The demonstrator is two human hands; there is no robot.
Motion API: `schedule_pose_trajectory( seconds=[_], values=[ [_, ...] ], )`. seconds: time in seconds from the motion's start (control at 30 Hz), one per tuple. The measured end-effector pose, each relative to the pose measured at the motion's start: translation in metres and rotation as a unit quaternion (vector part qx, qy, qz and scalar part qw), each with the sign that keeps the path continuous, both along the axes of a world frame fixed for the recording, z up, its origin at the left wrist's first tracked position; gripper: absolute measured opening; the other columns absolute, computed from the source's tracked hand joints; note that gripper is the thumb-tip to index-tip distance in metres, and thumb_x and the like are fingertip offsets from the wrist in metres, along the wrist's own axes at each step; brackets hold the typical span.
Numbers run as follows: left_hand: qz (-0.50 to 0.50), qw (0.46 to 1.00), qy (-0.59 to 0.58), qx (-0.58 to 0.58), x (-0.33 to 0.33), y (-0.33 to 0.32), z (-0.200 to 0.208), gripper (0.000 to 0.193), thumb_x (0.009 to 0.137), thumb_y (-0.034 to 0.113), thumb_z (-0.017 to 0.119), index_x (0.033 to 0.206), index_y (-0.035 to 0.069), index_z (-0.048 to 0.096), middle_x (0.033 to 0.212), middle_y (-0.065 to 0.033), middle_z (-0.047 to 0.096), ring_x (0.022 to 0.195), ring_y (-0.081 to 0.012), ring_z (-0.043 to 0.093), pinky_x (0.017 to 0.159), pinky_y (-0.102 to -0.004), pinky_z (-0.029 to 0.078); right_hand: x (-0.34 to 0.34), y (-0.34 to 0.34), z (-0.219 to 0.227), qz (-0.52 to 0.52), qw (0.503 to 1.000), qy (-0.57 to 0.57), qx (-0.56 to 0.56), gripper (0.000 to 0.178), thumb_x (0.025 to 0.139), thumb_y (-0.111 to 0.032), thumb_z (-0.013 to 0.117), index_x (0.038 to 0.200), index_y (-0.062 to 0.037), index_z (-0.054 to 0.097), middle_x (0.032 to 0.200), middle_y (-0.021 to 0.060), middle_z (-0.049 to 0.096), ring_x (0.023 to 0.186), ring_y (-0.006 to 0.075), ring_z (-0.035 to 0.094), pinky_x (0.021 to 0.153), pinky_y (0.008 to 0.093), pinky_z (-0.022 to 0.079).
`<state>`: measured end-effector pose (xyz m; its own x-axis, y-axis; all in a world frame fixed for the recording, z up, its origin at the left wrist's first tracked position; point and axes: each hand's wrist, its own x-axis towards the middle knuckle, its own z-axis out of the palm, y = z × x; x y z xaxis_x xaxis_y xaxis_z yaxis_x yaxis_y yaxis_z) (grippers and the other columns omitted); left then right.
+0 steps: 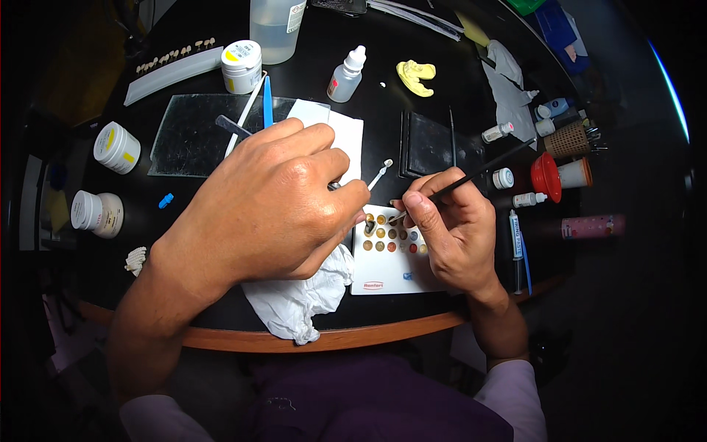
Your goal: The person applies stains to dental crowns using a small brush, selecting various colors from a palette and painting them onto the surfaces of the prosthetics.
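Fingers of left hand (276,195) curled closed round grey tool (334,186), mostly hidden. White tissue (294,306) beneath. Small tooth-like piece (370,227) just beside left fingertips, over coloured wells of white palette (372,269); whether gripped, cannot tell. Right hand (458,228) pinching black-handled brush (482,169), tip over wells. Farther right, red bowl (544,179).

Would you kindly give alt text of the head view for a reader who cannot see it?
A person's right hand holds a brush over a white palette of coloured wells; the left hand curls by its corner, grip mostly hidden. On the black table lie a tissue, a glass slab and a yellow dental model.
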<state>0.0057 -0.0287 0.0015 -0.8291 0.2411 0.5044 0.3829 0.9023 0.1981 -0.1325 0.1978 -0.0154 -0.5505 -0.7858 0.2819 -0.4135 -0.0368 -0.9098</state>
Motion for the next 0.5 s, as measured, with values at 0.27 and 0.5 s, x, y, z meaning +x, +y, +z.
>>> schedule_pose_trajectory(
  seconds=[0.27,0.5],
  values=[
    [0.007,1.000,-0.001,0.007,0.0002,0.0022,-0.0002,0.018,0.081,0.015,0.082,0.094,0.005,0.077,0.079,-0.0058,0.059,0.079,-0.0241,0.059,0.069,-0.0388,0.048,0.0008,0.0023,0.0072,-0.006,0.997,-0.012,0.078,0.009,0.107,-0.003,0.067,0.102,0.0039,0.063,0.098,0.0107,0.070,0.090,0.0132,0.072,0.077,0.0256,0.060],
    [0.012,1.000,-0.014,-0.005,0.0005,0.0021,0.0012,0.019,0.081,0.016,0.083,0.094,0.005,0.077,0.078,-0.0054,0.058,0.079,-0.0240,0.058,0.069,-0.0390,0.046,0.0001,-0.0017,0.0004,-0.030,0.999,0.005,0.024,0.013,0.104,-0.004,0.072,0.096,0.0037,0.067,0.080,0.0070,0.071,0.073,0.0088,0.071,0.063,0.0224,0.056]
  ],
)
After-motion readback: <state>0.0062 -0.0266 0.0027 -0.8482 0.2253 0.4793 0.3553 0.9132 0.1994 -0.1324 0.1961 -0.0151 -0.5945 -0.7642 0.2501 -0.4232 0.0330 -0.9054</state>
